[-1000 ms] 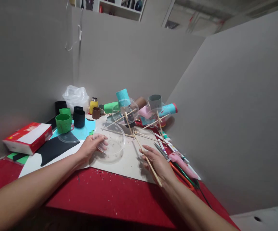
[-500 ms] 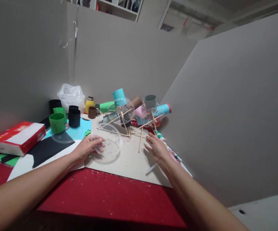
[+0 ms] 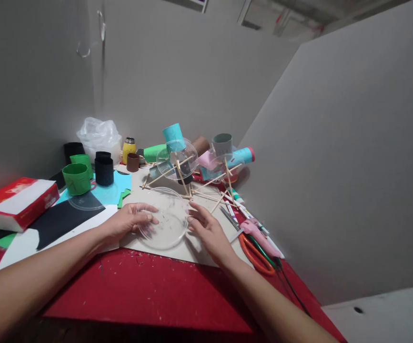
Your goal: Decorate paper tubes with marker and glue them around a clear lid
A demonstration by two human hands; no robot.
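Observation:
A clear round plastic lid (image 3: 165,220) lies on a beige board (image 3: 188,247) on the red table. My left hand (image 3: 129,221) grips its left rim, fingers curled over the edge. My right hand (image 3: 208,231) rests against its right rim with fingers spread and touching it. Just behind stands a model (image 3: 192,164) made of wooden sticks, clear discs and coloured paper tubes.
Orange-handled scissors (image 3: 254,250), a pink glue gun (image 3: 261,236) and markers lie at the right. Green cups (image 3: 76,177), black cups (image 3: 104,169), a yellow bottle (image 3: 128,148), a white bag (image 3: 99,134) and a red box (image 3: 15,202) stand left. Grey partition walls enclose the table.
My right hand let go of the long wooden stick, reached toward the stick model, then came back to the lid's right rim. My left hand stayed on the lid.

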